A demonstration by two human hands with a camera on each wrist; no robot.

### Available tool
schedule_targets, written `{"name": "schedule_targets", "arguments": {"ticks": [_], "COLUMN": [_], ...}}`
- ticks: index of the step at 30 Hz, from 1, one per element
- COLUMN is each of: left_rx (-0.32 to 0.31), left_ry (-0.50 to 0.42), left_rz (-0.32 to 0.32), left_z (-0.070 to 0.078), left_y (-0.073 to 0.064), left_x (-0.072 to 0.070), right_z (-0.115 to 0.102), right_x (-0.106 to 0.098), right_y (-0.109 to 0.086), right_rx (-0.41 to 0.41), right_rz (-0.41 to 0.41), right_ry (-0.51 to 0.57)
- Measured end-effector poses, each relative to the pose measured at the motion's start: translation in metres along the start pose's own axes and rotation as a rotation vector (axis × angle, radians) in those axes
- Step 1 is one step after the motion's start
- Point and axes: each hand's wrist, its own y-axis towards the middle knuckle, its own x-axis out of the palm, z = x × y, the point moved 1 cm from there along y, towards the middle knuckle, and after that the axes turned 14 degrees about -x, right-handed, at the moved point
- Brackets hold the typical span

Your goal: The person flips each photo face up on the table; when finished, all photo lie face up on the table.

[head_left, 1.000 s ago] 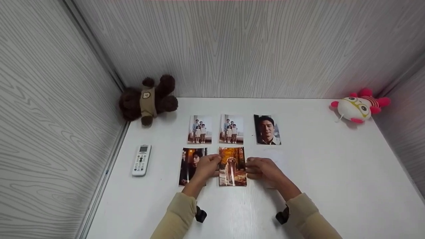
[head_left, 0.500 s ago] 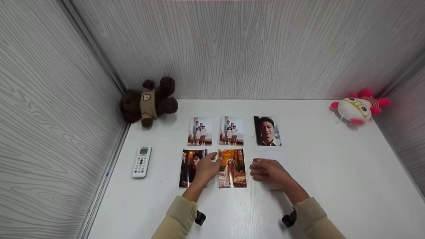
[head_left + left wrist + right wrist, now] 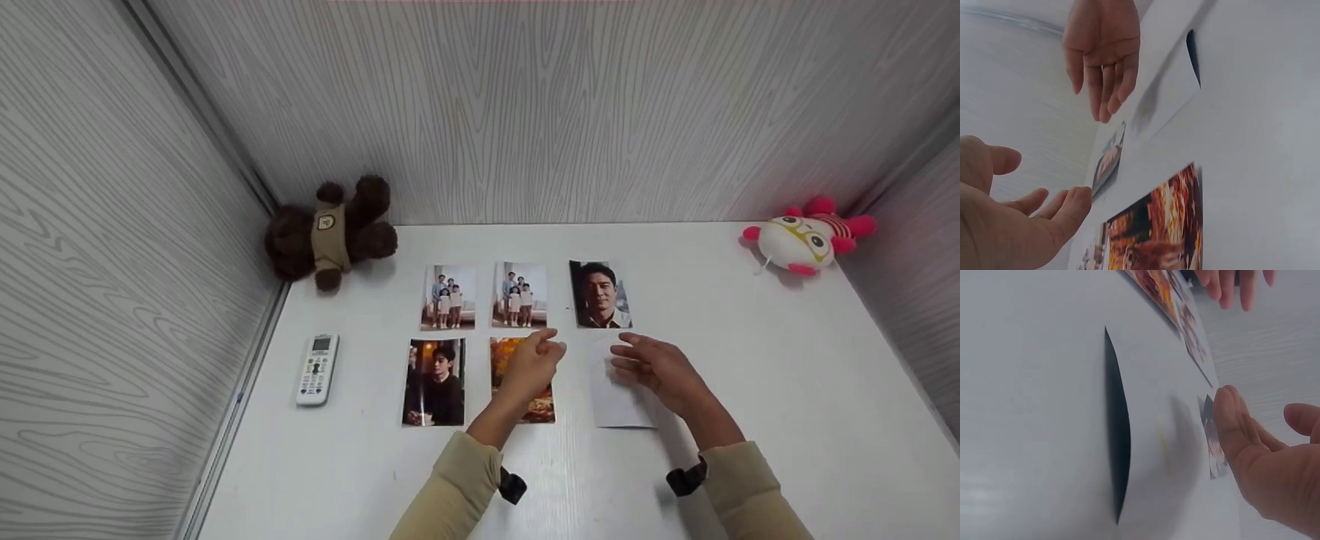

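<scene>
My left hand (image 3: 529,369) hovers over the dog photo (image 3: 541,411), covering much of it; its fingers are loose and hold nothing. To the right, my right hand (image 3: 661,371) hangs above a white, blank-backed photo (image 3: 624,409), fingers relaxed and apart from it. In the right wrist view this white photo (image 3: 1157,439) bows up along its near edge, with a dark underside. The left wrist view shows both palms empty, with the dog photo (image 3: 1157,236) lying below. A photo of a seated person in dark clothes (image 3: 435,386) lies to the left.
Behind lie two matching family photos (image 3: 448,298) and a portrait photo (image 3: 601,295). A white remote control (image 3: 318,370) rests at the left. A brown teddy bear (image 3: 330,234) and a pink-and-white plush toy (image 3: 806,236) lie in the back corners, near the wood-patterned walls (image 3: 495,112).
My left hand has let go of the dog photo and moved right over it, uncovering the seated-person photo. My right hand has moved right and away from the dog photo, above the white one.
</scene>
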Motion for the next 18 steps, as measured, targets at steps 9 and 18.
{"name": "schedule_targets", "arguments": {"ticks": [9,18], "left_rx": [-0.149,-0.331], "left_ry": [-0.205,-0.370], "left_rz": [-0.157,-0.231], "left_z": [-0.002,-0.008], "left_y": [0.009,0.017], "left_x": [0.035,0.049], "right_z": [0.000,0.010], "right_x": [-0.040,-0.050], "right_y": [-0.015,-0.023], "right_rx": [-0.015,0.080], "right_rz": [0.163,0.148], "right_ry": [-0.043,-0.142]}}
